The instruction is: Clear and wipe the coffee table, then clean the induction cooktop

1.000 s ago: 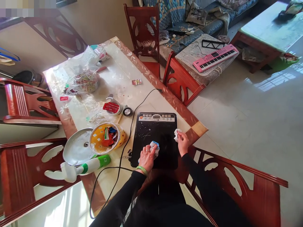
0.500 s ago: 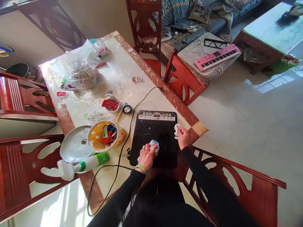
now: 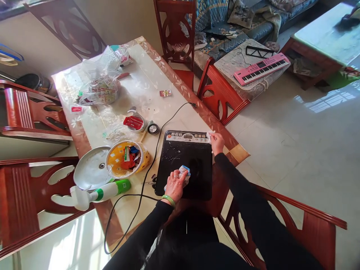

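A black induction cooker [image 3: 194, 161] lies flat near the table's front corner, its control strip at the far edge. My left hand [image 3: 174, 186], wearing a ring and a green bangle, presses a crumpled blue-and-white cloth [image 3: 185, 171] onto the lower middle of the cooker. At the cooker's far right corner, my right hand [image 3: 217, 143] pinches a white wad of tissue [image 3: 209, 137] against the edge. Small pale droplets or specks show on the left part of the black surface. The black cord [image 3: 154, 159] runs along the cooker's left side.
Left of the cooker are a yellow bin [image 3: 115, 159] with wrappers, a metal lid [image 3: 91, 168], a green-and-white spray bottle [image 3: 108, 190] and a round black knob [image 3: 153, 128]. Farther back sit plastic bags [image 3: 102, 90]. Red wooden chairs [image 3: 222, 93] surround the table [image 3: 140, 71].
My right hand has moved up along the cooker's right edge to the far corner with the tissue. My left hand stays nearly where it was. The whole view has shifted slightly.
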A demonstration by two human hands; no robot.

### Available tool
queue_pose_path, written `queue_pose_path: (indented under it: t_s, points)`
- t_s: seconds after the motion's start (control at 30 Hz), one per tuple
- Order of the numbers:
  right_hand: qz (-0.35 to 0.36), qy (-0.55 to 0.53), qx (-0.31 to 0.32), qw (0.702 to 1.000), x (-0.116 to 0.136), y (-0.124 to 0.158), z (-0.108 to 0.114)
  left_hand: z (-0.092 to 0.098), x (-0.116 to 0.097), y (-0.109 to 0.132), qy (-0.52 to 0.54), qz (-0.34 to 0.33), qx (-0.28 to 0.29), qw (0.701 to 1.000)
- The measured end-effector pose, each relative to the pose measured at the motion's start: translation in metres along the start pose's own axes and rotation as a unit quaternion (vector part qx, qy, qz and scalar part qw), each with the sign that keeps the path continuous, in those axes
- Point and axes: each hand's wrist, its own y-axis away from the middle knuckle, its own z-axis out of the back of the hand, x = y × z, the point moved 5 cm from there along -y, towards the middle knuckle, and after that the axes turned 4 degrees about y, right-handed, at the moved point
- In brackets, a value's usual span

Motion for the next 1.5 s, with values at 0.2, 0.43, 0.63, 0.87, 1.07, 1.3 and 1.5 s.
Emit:
queue_pose_path:
  t_s: [0.2,0.43,0.63,0.87,1.07,1.3,1.5]
  points:
    - [0.036,-0.001,0.024,0.999,0.01,0.014,0.006,0.004,-0.002,0.0,0.006,0.004,0.006,1.0]
    - [0.01,-0.004,-0.005,1.0,0.008,0.029,0.016,0.004,-0.003,0.0,0.004,-0.002,0.0,1.0]
    - [-0.03,-0.018,-0.02,0.999,0.006,0.154,0.061,0.005,-0.003,-0.002,-0.006,-0.011,-0.002,1.0]
    - [-0.057,-0.031,-0.034,0.997,0.018,0.184,0.07,0.003,-0.002,-0.005,-0.016,-0.036,-0.012,0.999]
    - [-0.075,-0.031,-0.044,0.996,0.021,0.222,0.083,0.006,-0.003,-0.003,-0.011,-0.046,-0.021,0.999]
    - [-0.062,-0.004,-0.047,0.997,0.026,0.266,0.097,0.005,-0.002,-0.002,-0.01,-0.069,-0.03,0.997]
    - [-0.05,0.012,-0.052,0.997,0.033,0.242,0.091,0.003,-0.001,-0.002,-0.011,-0.07,-0.037,0.997]
